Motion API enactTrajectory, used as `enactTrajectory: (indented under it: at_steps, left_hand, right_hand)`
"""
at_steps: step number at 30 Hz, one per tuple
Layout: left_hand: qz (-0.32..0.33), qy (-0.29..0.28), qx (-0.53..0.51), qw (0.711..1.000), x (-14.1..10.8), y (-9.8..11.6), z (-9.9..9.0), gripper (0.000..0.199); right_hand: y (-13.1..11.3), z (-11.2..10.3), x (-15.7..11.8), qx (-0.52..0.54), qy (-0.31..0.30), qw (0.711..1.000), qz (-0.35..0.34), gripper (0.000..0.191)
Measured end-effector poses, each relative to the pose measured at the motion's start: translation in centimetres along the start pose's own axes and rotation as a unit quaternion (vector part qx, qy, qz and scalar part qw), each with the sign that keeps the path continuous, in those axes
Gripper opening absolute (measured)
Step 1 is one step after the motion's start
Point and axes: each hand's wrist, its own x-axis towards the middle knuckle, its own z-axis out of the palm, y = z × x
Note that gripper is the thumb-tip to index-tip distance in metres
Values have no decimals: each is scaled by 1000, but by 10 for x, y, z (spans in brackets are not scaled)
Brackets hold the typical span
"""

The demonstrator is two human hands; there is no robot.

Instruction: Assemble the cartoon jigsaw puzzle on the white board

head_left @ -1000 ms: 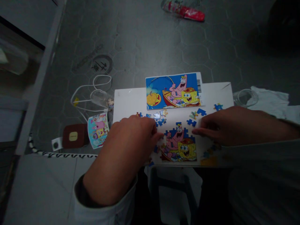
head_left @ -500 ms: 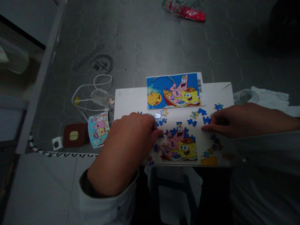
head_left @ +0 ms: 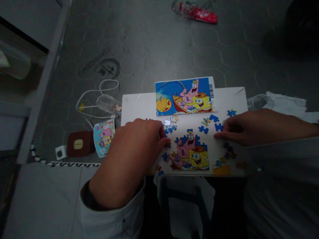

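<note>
A partly joined puzzle (head_left: pixel 191 153) with a pink figure and a yellow figure lies near the front edge of the white board (head_left: pixel 137 106). Just left of it is my left hand (head_left: pixel 139 149), fingers pinched together among loose pieces; what they hold, if anything, is hidden. On the right side my right hand (head_left: pixel 241 127) rests with fingers curled beside a blue piece (head_left: pixel 218 127); its grasp is unclear. Loose blue pieces (head_left: pixel 203 129) lie between the puzzle and the picture card (head_left: pixel 184 96) at the back. Darker pieces (head_left: pixel 229 152) sit right of the puzzle.
Left of the board are a clear cup (head_left: pixel 107 103), a white cable (head_left: pixel 84 91), a colourful printed card (head_left: pixel 104 137) and a brown box (head_left: pixel 79 143). At the right are a clear cup (head_left: pixel 261 101) and white tissue (head_left: pixel 289 106). A red package (head_left: pixel 205 15) lies on the floor.
My left hand has shifted slightly left, away from the joined puzzle. My right hand stays nearly in place beside the blue piece.
</note>
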Motion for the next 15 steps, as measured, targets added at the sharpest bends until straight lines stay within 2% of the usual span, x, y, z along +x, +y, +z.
enactTrajectory:
  at_steps: [11,15]
  left_hand:
    - [-15,19,5,1000,-2,3,-1,24]
    - [-17,17,8,1000,-2,3,-3,26]
  right_hand:
    - [3,2,4,26,-14,1000,8,42]
    - [6,4,4,19,-1,1000,-12,46]
